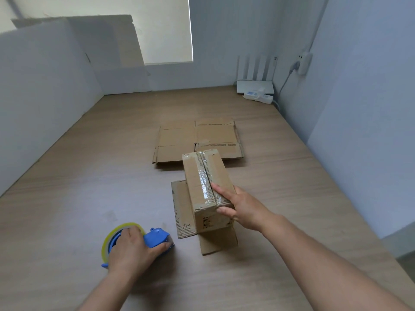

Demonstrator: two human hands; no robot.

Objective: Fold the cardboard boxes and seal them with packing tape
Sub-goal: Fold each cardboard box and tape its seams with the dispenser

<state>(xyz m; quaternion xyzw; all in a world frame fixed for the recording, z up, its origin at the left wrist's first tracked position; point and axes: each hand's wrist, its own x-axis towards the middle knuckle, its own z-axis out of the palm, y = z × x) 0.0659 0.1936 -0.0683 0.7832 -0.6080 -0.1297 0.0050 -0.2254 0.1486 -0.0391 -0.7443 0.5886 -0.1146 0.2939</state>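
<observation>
Box (pixel 203 176) seam taped, right hand (pixel 241 206) clasping it; left hand (pixel 131 249) grips tape dispenser (pixel 156 240); next likely closing open flaps (pixel 182 209)

A pale wood-grain bench (pixel 89 176) fills the lower frame, its edge dropping away at the lower right; bluish-white walls (pixel 359 108) close it in at the back and right; a bright window (pixel 166 30) at the top centre gives soft daylight; white boards (pixel 45 81) lean along the left; in the upper right a white router (pixel 256 85) with upright antennas stands just behind a power strip (pixel 258 96); a wall plug (pixel 303 62) above them trails a grey cable (pixel 283 83) downward.
</observation>
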